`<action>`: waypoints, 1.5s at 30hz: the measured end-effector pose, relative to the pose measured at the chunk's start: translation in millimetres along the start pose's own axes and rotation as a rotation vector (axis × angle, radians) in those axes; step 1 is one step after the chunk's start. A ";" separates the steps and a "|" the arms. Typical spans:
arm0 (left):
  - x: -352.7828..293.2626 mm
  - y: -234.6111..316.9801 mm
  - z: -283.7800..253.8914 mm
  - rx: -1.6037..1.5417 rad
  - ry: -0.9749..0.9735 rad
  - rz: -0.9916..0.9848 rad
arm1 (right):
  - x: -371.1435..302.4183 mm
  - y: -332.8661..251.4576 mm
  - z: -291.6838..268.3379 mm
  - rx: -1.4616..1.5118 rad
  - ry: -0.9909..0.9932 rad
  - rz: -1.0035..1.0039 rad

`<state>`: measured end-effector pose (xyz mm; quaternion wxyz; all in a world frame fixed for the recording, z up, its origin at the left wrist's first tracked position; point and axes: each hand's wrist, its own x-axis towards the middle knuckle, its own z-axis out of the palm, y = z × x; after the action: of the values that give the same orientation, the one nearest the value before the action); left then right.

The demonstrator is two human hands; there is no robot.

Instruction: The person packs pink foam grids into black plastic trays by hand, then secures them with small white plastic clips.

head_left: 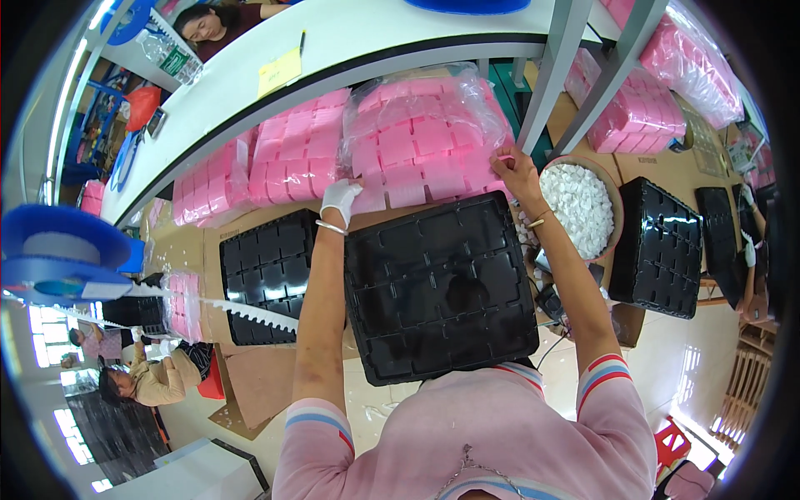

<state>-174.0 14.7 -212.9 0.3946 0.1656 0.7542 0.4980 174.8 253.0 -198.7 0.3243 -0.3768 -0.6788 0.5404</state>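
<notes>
A pink sheet [406,193] with slits in it, maybe foam, stretches between my hands at the front of a plastic-wrapped pink stack [417,125]. My left hand [341,200], in a white glove, is closed on its left end. The bare fingers of my right hand [518,177] pinch its right end. Just below my hands and between my forearms lies a black plastic tray [442,292] with a grid of shallow compartments. Right of it, beside my right wrist, stands a round tub filled with small white pieces [577,210].
Black tray stacks [268,271] [658,246] flank me. More pink bundles [300,146] line the cardboard-covered bench. Grey metal posts [557,75] rise beyond my right hand, and a white shelf [367,50] runs across the back. A blue reel [58,254] juts in at left. Other people work nearby.
</notes>
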 end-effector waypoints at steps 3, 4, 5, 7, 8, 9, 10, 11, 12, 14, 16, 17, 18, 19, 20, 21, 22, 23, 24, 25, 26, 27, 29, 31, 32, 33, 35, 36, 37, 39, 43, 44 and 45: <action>-46.1 33.3 11.3 -0.157 -0.006 0.064 | -38.8 -39.1 -12.1 0.047 0.045 -0.003; -58.6 33.0 10.8 -0.159 -0.015 0.074 | -55.6 -51.1 -17.6 -0.017 0.049 -0.019; -71.6 27.1 4.6 -0.141 0.007 0.093 | -71.4 -54.2 -17.3 0.000 0.030 -0.032; -108.4 16.1 -3.2 -0.087 0.052 0.079 | -108.4 -64.2 -20.4 -0.045 -0.005 0.011; -135.2 13.5 -2.7 -0.049 0.072 0.048 | -128.6 -67.0 -23.2 -0.086 -0.036 0.056; -150.4 -12.1 -7.1 -0.193 0.157 0.096 | -146.6 -64.6 -22.5 -0.083 -0.040 0.047; -168.2 -25.0 -5.0 -0.106 0.193 0.106 | -164.6 -52.6 -26.9 -0.099 -0.048 0.000; -186.4 -37.3 -2.5 -0.087 0.192 0.127 | -182.6 -46.4 -29.7 -0.113 -0.058 -0.046; -203.9 -49.9 -0.5 -0.069 0.195 0.147 | -200.3 -49.4 -31.1 -0.116 -0.052 -0.043; -245.5 -56.8 7.9 0.003 0.162 0.095 | -231.1 -59.8 -35.9 -0.185 -0.062 0.024; -277.7 -58.3 13.8 -0.030 0.169 0.046 | -253.4 -59.6 -39.5 -0.210 -0.079 0.054; -288.2 -63.2 15.3 -0.045 0.188 0.033 | -262.8 -60.6 -41.3 -0.237 -0.094 0.082; -296.5 -67.8 16.3 -0.059 0.208 0.020 | -271.7 -63.8 -41.5 -0.239 -0.094 0.082; -302.5 -71.2 17.5 -0.060 0.206 0.018 | -280.0 -67.8 -41.5 -0.262 -0.090 0.087; -309.1 -73.8 18.3 -0.072 0.222 0.022 | -287.0 -71.3 -41.7 -0.284 -0.090 0.090; -314.7 -74.5 19.9 -0.084 0.237 0.025 | -292.7 -73.4 -42.3 -0.284 -0.099 0.082; -320.2 -73.4 22.3 -0.086 0.240 0.025 | -297.4 -74.5 -42.8 -0.285 -0.101 0.081; -326.6 -68.7 24.7 -0.139 0.226 -0.007 | -302.1 -75.3 -42.8 -0.281 -0.095 0.078; -331.3 -67.0 26.5 -0.192 0.212 -0.037 | -306.0 -75.7 -43.0 -0.277 -0.088 0.075; -332.4 -72.6 27.1 -0.142 0.204 -0.031 | -309.0 -75.1 -43.9 -0.277 -0.088 0.073; -334.0 -77.3 26.8 -0.144 0.203 -0.029 | -311.3 -74.0 -45.5 -0.280 -0.075 0.056; -336.4 -81.8 26.2 -0.084 0.191 0.000 | -313.4 -73.2 -47.3 -0.283 -0.061 0.038; -343.2 -81.9 28.6 -0.038 0.194 0.031 | -317.1 -72.1 -51.6 -0.288 -0.062 0.039; -344.8 -90.8 25.6 -0.016 0.197 0.046 | -319.0 -72.2 -52.2 -0.289 -0.063 0.039; -345.8 -91.5 25.3 0.003 0.198 0.055 | -320.1 -72.6 -51.5 -0.283 -0.063 0.048; -346.7 -90.6 25.9 0.003 0.199 0.057 | -321.1 -72.9 -50.8 -0.278 -0.062 0.058; -350.1 -84.5 28.0 -0.059 0.193 0.007 | -323.0 -74.9 -50.3 -0.279 -0.057 0.050; -351.6 -81.4 28.1 -0.059 0.195 0.008 | -324.0 -76.3 -50.1 -0.281 -0.052 0.044; -353.0 -78.6 28.0 -0.088 0.175 -0.013 | -325.4 -77.2 -50.5 -0.280 -0.053 0.043; -353.9 -76.4 29.1 -0.120 0.162 -0.033 | -325.2 -78.5 -53.3 -0.294 -0.042 0.053; -357.8 -75.1 31.2 -0.139 0.160 -0.037 | -326.5 -82.3 -58.9 -0.320 -0.035 0.014; -358.6 -74.4 31.1 -0.132 0.151 -0.042 | -326.0 -82.2 -59.0 -0.315 -0.036 0.018; -357.6 -77.6 30.4 -0.132 0.153 -0.042 | -325.6 -82.2 -58.8 -0.310 -0.037 0.022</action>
<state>86.8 -231.2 -133.3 0.3562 0.0847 0.7511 0.5493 376.1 -9.8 -117.0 0.2437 -0.4195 -0.7559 0.4395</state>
